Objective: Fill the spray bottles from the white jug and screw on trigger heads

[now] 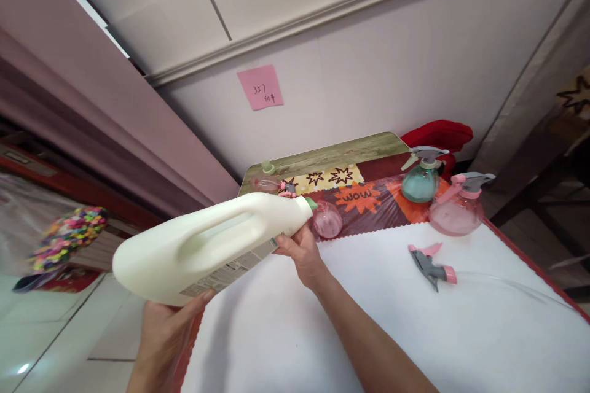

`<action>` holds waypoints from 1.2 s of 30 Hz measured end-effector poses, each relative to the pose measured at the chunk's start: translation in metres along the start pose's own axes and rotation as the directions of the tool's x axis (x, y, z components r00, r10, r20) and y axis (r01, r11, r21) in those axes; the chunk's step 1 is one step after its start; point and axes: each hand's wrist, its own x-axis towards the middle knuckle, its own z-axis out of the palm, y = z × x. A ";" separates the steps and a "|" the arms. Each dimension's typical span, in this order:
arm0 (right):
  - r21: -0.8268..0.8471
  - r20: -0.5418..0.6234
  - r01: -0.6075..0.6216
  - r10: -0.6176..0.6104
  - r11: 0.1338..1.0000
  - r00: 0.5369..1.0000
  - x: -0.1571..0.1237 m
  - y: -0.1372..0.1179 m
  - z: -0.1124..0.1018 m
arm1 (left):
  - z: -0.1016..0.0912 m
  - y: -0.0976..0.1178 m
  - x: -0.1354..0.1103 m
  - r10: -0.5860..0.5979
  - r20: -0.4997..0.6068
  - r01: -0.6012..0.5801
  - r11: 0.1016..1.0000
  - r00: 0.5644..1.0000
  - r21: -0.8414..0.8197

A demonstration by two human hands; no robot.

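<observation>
A large cream detergent jug (157,252) is tilted almost flat above the table, its green-lipped mouth pointing right and slightly up. My left hand (173,319) is closed around its base from below. Under the neck, my right hand (302,252) grips the jug, fingers partly hidden behind it. Just past the spout, a round pink bottle (327,221) without a sprayer stands on the table; I cannot tell whether liquid is flowing. A grey and pink spray head (433,267) with a clear tube lies on the white surface to the right.
A green spray bottle (420,181) and a pink spray bottle (456,212) stand at the right edge. A small green cap (268,167) and a clear pink bottle (266,184) are at the back left. Behind is a wall with a pink note (260,87).
</observation>
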 end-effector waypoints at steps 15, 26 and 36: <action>0.010 0.010 0.011 -0.011 1.000 1.000 -0.001 -0.001 0.001 | 0.003 0.002 -0.002 0.015 -0.017 -0.014 1.000 1.000 0.018; 0.000 0.002 0.006 -0.006 1.000 1.000 -0.001 -0.002 0.002 | 0.001 0.002 -0.001 0.018 -0.001 -0.018 1.000 1.000 -0.001; 0.000 0.002 0.002 -0.002 1.000 1.000 -0.001 -0.003 0.002 | -0.002 -0.003 0.003 0.033 -0.017 -0.033 0.999 0.999 0.022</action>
